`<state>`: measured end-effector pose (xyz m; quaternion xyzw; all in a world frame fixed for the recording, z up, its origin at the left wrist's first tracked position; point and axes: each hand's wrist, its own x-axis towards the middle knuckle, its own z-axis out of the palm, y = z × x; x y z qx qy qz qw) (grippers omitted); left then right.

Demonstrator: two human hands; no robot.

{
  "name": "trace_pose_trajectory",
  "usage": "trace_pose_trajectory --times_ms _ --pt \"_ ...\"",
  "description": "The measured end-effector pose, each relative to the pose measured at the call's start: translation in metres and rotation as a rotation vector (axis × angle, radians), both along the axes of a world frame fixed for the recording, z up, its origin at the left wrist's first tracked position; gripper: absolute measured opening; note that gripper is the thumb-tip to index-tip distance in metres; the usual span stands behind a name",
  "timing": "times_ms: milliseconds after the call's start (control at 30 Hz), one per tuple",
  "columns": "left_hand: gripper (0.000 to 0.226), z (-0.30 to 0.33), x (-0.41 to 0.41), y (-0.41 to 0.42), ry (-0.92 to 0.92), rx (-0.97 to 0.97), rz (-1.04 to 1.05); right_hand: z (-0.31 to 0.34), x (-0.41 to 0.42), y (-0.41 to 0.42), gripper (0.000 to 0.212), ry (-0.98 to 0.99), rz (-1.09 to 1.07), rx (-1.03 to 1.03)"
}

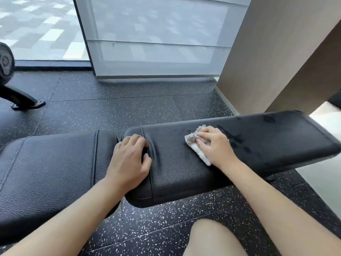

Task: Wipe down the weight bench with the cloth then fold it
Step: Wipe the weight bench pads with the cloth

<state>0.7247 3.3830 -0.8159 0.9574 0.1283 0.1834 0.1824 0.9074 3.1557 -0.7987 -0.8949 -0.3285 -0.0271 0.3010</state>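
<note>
Knee (212,237) and bare forearms fill the nearest part of the view, above speckled black rubber floor (166,215). Just beyond, the weight bench (175,169) lies across the view in two black padded sections with a narrow gap between them. The left hand (129,161) rests on the near end of the right-hand pad, its fingers (134,140) curled and pressing into the upholstery right at a stitched seam, holding nothing; the gap between the pads lies just left of its knuckles. To the right of that hand, well apart from it, the right hand (214,145) presses the cloth (197,146) flat against the pad, fingers fairly straight and spread over the crumpled pale fabric, which pokes out ahead of the fingertips and trails back under the palm toward the wrist. Darker damp streaks mark the pad beyond and to the right of those fingers. Farther off, the floor runs to a frosted glass panel (156,43), a tan column (267,61) on the right, and a black machine foot (24,100) at far left.
</note>
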Motion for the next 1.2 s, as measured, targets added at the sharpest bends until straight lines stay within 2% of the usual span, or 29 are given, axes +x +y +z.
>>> trace_pose_trajectory --times_ms 100,167,267,367,433,600,700,800,867,933,1000,1133,1200 --pt "0.03 -0.002 0.003 -0.002 -0.009 -0.004 0.017 0.004 0.027 0.041 0.025 0.023 -0.091 0.002" --pt "0.035 -0.003 0.004 -0.003 -0.004 -0.015 0.032 0.005 0.017 0.07 0.026 0.023 -0.074 0.016" --pt "0.034 -0.004 0.004 -0.003 -0.013 -0.024 0.037 0.0 -0.032 0.088 0.019 0.008 0.085 0.043" --pt "0.027 -0.006 0.004 -0.003 -0.029 -0.026 0.027 -0.011 -0.084 0.054 0.017 0.003 0.3 0.084" --pt "0.027 -0.008 0.004 -0.002 -0.029 -0.021 0.021 -0.014 -0.08 0.025 0.019 -0.001 0.341 0.087" --pt "0.027 -0.009 0.004 -0.003 -0.033 -0.004 0.03 0.005 0.018 0.026 0.021 0.011 -0.034 0.02" --pt "0.027 -0.008 0.005 -0.004 -0.029 0.002 0.032 0.009 0.021 0.054 0.021 0.016 -0.075 -0.006" --pt "0.026 -0.009 0.005 -0.004 -0.015 0.003 0.042 0.001 -0.033 0.057 0.017 0.02 0.085 0.047" --pt "0.025 -0.011 0.005 -0.003 -0.016 0.008 0.05 -0.006 -0.078 0.039 0.016 -0.01 0.253 0.073" --pt "0.025 -0.012 0.006 -0.002 -0.015 0.012 0.053 -0.011 -0.089 0.013 0.018 -0.019 0.358 0.087" --pt "0.025 -0.013 0.007 -0.002 -0.016 0.013 0.05 -0.011 -0.059 -0.003 0.02 -0.031 0.279 0.069" --pt "0.024 -0.013 0.006 -0.003 -0.031 0.013 0.059 0.002 0.017 0.005 0.021 -0.031 -0.086 0.009" --pt "0.024 -0.013 0.007 -0.004 -0.03 0.016 0.059 0.003 0.018 0.023 0.022 -0.03 -0.14 -0.002"
